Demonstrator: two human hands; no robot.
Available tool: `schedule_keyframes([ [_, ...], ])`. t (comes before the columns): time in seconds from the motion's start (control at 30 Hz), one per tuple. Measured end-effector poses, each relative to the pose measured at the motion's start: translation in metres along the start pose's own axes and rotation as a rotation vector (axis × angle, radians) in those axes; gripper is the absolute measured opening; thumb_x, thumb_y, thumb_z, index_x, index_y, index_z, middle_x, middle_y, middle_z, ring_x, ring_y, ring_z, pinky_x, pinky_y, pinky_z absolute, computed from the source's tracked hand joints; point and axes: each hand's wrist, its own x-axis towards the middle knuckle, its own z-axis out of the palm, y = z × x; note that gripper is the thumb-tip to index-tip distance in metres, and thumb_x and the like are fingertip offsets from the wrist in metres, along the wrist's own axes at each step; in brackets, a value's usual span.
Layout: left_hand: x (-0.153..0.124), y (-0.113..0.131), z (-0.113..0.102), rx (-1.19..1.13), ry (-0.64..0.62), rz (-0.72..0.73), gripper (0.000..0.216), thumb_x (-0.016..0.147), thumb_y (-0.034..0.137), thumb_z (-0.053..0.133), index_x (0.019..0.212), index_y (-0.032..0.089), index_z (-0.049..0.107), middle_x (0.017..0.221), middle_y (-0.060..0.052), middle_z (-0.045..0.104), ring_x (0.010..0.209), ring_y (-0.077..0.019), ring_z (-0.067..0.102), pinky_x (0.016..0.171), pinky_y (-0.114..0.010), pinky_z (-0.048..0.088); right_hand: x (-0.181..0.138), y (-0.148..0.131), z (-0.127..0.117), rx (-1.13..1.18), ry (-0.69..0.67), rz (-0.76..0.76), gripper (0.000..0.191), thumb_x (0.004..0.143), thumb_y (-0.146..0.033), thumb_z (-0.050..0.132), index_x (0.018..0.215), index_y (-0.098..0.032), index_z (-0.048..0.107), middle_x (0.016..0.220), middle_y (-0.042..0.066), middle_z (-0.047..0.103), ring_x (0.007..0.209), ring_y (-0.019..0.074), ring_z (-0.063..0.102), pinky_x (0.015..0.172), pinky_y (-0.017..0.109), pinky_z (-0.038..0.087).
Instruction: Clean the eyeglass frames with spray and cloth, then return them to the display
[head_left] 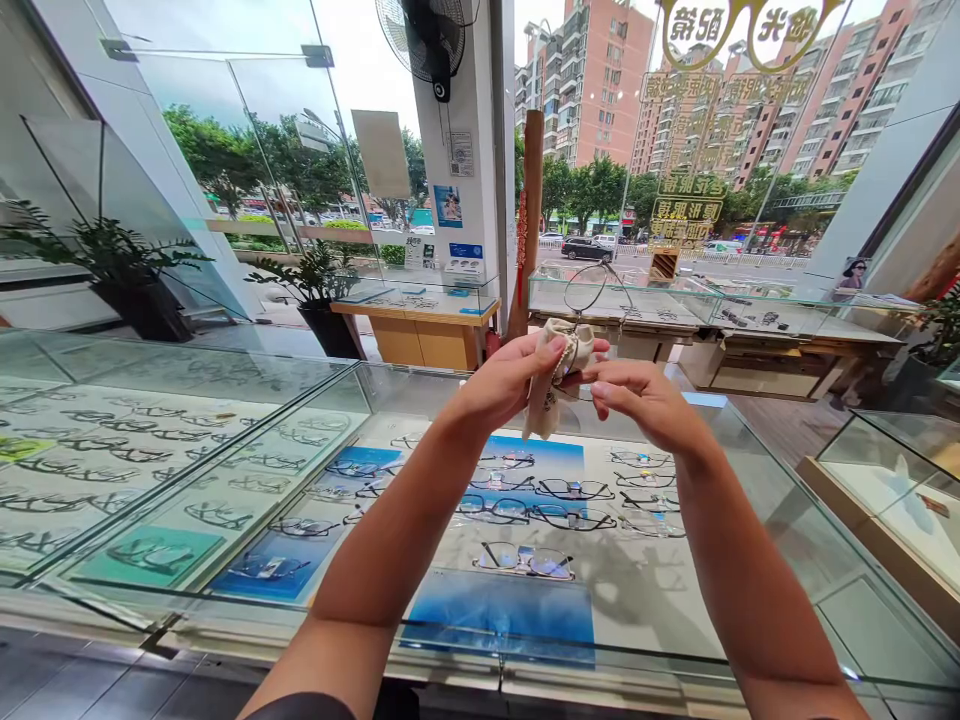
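Note:
Over the glass display counter, my left hand (514, 375) is closed around a cream cloth drawstring pouch (541, 405). The pouch's gathered top points up, and its dark cord (589, 290) loops out above it. Small dark marks show on the cloth, which hangs below my fingers. Close on the pouch's right side is my right hand (637, 400), its fingers bent and its thumb near the index finger. A thin line shows by those fingertips, but I cannot make out what they hold. Both forearms reach forward over the counter.
Beneath my hands, the glass counter (652, 610) holds several rows of eyeglasses (525, 562) on white and blue sheets. Another glass case (112, 400) adjoins at left. Farther off stand a low wooden display cabinet (420, 335), potted plants (311, 290) and a wall fan (424, 40).

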Motion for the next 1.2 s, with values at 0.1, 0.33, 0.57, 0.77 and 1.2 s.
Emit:
schedule_keyframes([
  [0.1, -0.001, 0.0, 0.001, -0.003, 0.021, -0.025, 0.05, 0.098, 0.056, 0.071, 0.125, 0.014, 0.077, 0.099, -0.011, 0.078, 0.087, -0.0214, 0.074, 0.082, -0.035, 0.056, 0.003, 0.005, 0.002, 0.128, -0.042, 0.057, 0.042, 0.099, -0.055, 0.067, 0.072, -0.024, 0.075, 0.113, 0.006, 0.082, 0.109, 0.0246, 0.072, 0.102, 0.042, 0.054],
  [0.33, 0.002, -0.006, -0.006, 0.025, 0.15, -0.013, 0.042, 0.093, 0.056, 0.077, 0.107, 0.016, 0.079, 0.101, -0.01, 0.076, 0.095, -0.0218, 0.071, 0.087, -0.036, 0.055, 0.006, 0.011, 0.001, 0.239, 0.128, 0.072, 0.033, 0.099, -0.055, 0.067, 0.094, -0.028, 0.085, 0.116, 0.005, 0.081, 0.12, 0.026, 0.07, 0.118, 0.047, 0.046],
  [0.57, 0.006, -0.014, -0.011, -0.03, 0.226, -0.039, 0.038, 0.091, 0.052, 0.081, 0.104, 0.017, 0.075, 0.097, -0.006, 0.072, 0.085, -0.0151, 0.063, 0.078, -0.029, 0.053, 0.009, 0.009, 0.015, 0.379, 0.348, 0.056, 0.027, 0.094, -0.053, 0.07, 0.092, -0.029, 0.082, 0.118, 0.003, 0.077, 0.118, 0.025, 0.068, 0.115, 0.042, 0.048],
  [0.77, 0.009, -0.017, -0.007, -0.057, 0.221, 0.002, 0.04, 0.088, 0.051, 0.085, 0.108, 0.017, 0.074, 0.103, -0.007, 0.073, 0.095, -0.0166, 0.064, 0.088, -0.03, 0.053, 0.013, 0.012, 0.035, 0.421, 0.438, -0.002, 0.019, 0.094, -0.047, 0.069, 0.099, -0.029, 0.074, 0.115, 0.003, 0.071, 0.112, 0.0226, 0.065, 0.109, 0.039, 0.047],
  [1.2, 0.014, -0.028, -0.009, 0.357, 0.289, 0.092, 0.046, 0.091, 0.063, 0.075, 0.093, 0.018, 0.064, 0.082, -0.001, 0.06, 0.074, -0.0134, 0.049, 0.07, -0.028, 0.043, 0.015, 0.005, 0.051, 0.219, 0.65, 0.006, 0.039, 0.087, -0.047, 0.073, 0.117, -0.032, 0.053, 0.117, 0.005, 0.06, 0.11, 0.0222, 0.062, 0.099, 0.036, 0.054],
])
